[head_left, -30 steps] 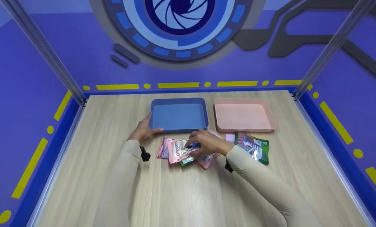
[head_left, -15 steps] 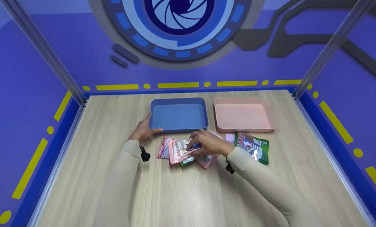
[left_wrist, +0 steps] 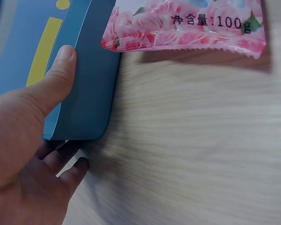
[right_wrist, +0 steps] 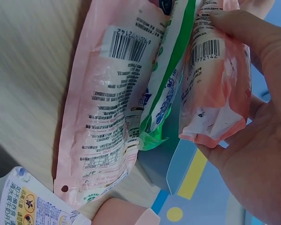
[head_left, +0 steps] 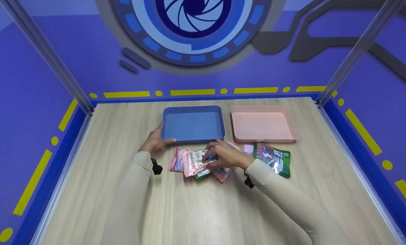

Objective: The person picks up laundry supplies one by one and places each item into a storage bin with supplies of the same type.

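Observation:
My left hand [head_left: 154, 139] rests at the near left corner of a blue tray [head_left: 193, 140], thumb along the front wall [left_wrist: 86, 89] and fingers spread by the left side. In the pile before that tray, my right hand [head_left: 225, 155] pinches a pink and white pouch [head_left: 193, 163] between thumb and fingers. In the right wrist view the held pouch [right_wrist: 210, 89] shows a barcode; beside it stand a green and white pouch [right_wrist: 166, 70] and another pink pouch [right_wrist: 107, 103]. A rose-printed packet [head_left: 177, 162] lies partly under the held one.
A pink tray [head_left: 264, 140] stands to the right of the blue one. In front of it lie a green pouch [head_left: 284, 163] and a pale lilac packet [head_left: 248, 148], partly covered. Purple panels wall the wooden table [head_left: 196, 211] at the back and sides.
The pink and white pouch has shifted very slightly to the right in the right hand's pinch. The left hand and both trays have not moved.

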A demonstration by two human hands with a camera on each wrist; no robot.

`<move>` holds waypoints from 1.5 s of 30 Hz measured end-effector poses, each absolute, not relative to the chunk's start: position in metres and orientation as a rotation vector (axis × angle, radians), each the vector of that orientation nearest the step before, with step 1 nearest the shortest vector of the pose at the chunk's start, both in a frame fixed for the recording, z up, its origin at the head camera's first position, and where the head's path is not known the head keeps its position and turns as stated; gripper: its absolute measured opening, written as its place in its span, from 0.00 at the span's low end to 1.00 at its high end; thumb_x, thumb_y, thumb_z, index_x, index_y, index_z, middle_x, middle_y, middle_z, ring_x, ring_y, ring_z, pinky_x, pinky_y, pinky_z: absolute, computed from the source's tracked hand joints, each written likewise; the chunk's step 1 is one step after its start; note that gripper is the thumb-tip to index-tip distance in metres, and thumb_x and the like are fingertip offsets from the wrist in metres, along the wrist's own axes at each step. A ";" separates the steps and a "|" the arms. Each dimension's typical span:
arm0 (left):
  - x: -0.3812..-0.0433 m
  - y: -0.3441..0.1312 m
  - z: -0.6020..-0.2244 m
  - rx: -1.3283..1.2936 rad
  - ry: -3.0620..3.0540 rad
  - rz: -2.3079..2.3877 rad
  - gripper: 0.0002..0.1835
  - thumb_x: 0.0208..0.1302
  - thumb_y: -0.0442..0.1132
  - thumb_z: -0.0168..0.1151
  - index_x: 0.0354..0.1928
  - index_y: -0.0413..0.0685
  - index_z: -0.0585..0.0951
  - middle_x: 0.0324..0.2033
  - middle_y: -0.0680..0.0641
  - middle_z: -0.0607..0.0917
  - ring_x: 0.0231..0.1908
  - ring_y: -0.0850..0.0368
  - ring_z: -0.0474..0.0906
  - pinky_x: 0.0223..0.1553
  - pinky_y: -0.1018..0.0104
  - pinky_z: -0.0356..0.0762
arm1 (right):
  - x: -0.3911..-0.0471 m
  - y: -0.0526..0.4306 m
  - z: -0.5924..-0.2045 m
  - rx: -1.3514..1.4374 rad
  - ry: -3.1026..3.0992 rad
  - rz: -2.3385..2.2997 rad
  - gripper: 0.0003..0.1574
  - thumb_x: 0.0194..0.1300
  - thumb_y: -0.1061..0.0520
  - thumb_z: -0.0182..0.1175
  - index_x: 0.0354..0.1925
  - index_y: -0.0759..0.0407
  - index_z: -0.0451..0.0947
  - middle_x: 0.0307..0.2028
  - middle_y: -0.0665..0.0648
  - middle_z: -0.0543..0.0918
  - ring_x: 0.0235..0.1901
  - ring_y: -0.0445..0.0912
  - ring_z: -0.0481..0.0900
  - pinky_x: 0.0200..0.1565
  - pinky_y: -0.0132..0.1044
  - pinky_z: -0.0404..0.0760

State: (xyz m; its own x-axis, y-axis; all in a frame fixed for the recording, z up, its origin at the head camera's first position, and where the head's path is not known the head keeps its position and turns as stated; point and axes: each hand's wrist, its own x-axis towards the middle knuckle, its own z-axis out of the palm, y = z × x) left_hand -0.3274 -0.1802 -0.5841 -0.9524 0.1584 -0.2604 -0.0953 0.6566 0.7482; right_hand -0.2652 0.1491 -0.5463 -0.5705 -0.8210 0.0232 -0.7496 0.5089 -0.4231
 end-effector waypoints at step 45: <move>-0.328 -0.182 -0.585 0.066 2.580 1.172 0.61 0.65 0.53 0.72 0.82 0.42 0.38 0.80 0.33 0.47 0.78 0.37 0.45 0.78 0.47 0.46 | -0.263 0.157 -0.545 -1.318 2.641 -0.658 0.14 0.64 0.46 0.72 0.48 0.43 0.90 0.56 0.55 0.83 0.56 0.53 0.77 0.55 0.51 0.79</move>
